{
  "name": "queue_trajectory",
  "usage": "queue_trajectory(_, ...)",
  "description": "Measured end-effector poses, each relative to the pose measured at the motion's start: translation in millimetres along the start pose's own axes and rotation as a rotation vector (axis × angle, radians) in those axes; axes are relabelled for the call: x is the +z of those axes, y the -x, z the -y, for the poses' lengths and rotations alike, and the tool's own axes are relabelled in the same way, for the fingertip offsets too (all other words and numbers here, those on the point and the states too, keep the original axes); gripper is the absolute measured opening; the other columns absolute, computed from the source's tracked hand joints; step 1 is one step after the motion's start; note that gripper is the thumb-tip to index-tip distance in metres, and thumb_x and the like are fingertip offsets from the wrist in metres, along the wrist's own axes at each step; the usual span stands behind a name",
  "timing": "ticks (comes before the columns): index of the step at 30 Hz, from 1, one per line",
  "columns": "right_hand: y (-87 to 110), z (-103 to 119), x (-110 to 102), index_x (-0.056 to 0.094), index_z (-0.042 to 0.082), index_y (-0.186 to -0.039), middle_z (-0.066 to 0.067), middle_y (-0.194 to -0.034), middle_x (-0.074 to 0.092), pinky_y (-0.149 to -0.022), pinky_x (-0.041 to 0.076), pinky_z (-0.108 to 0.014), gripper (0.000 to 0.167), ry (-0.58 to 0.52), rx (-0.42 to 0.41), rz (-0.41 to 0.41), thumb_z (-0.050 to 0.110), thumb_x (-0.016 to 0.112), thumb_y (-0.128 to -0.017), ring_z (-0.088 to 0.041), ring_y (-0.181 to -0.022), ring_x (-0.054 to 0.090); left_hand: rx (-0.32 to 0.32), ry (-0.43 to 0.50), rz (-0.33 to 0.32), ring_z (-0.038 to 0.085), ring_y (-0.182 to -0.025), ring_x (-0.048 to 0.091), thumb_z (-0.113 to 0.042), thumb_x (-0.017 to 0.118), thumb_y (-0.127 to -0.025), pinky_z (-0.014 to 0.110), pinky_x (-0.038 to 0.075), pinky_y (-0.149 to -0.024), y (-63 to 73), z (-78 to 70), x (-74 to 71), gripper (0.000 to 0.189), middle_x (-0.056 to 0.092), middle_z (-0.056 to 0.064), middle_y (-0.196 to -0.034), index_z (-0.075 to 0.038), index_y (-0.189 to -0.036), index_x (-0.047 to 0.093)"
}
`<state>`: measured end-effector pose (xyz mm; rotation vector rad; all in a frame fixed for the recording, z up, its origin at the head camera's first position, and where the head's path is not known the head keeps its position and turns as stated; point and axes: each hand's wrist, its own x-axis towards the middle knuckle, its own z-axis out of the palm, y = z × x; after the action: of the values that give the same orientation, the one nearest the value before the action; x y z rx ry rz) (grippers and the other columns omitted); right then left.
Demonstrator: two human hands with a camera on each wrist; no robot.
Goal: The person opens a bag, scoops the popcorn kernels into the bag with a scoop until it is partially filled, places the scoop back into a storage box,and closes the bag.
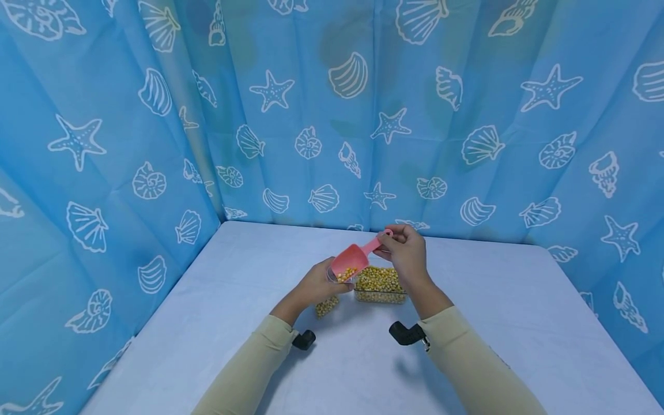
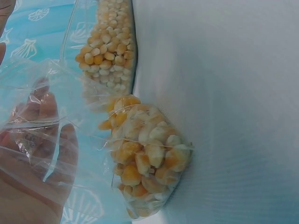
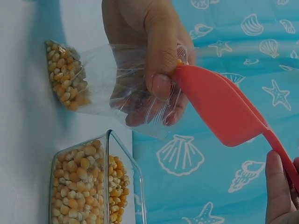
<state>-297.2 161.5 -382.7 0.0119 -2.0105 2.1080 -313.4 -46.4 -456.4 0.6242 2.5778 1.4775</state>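
Note:
My left hand (image 1: pixel 314 285) grips a clear plastic zip bag (image 3: pixel 119 65) near its mouth, thumb on the near side. Corn kernels (image 3: pixel 67 77) fill the bag's bottom, which hangs low by the table. Between the thumb and fingers of my right hand (image 1: pixel 411 256) is the handle of a pink-red scoop (image 1: pixel 353 258), tilted down toward the left. Several kernels lie at the scoop's front edge, and its tip is at the bag's mouth. Just right of the bag stands a glass container (image 1: pixel 381 297) full of yellow corn kernels (image 1: pixel 380 279).
A white-covered table (image 1: pixel 280 236) lies beneath the hands. Behind it and on the left hangs a blue curtain (image 1: pixel 321 104) with white shells and starfish. Black wrist mounts (image 1: pixel 406 333) stick out from the sleeves.

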Motion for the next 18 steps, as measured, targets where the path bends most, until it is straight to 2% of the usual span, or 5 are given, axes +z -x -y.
queue_trajectory(8,1.4,4,2,0.054,0.003,-0.119,-0.017,-0.107,0.060,-0.074,0.056,-0.031,0.029,0.037,-0.024,0.008,0.015,0.064,-0.096,-0.026,-0.093,0.069,0.001,0.006,0.001,0.013,-0.097,0.059,-0.032,0.081,-0.078,0.043,0.047,-0.091,0.3,-0.1,-0.9,0.052,0.063,-0.008,-0.105,-0.015,-0.121,0.055)
queue_trajectory(18,5.8,12,7,0.056,0.005,-0.117,-0.013,-0.104,0.061,-0.073,0.056,-0.029,0.026,0.124,-0.080,0.002,0.014,0.065,-0.095,-0.023,-0.090,0.069,-0.029,0.018,-0.001,0.014,-0.103,0.059,-0.033,0.080,-0.079,0.046,0.046,-0.094,-0.1,0.3,-0.6,0.055,0.063,-0.008,-0.109,-0.017,-0.124,0.054)
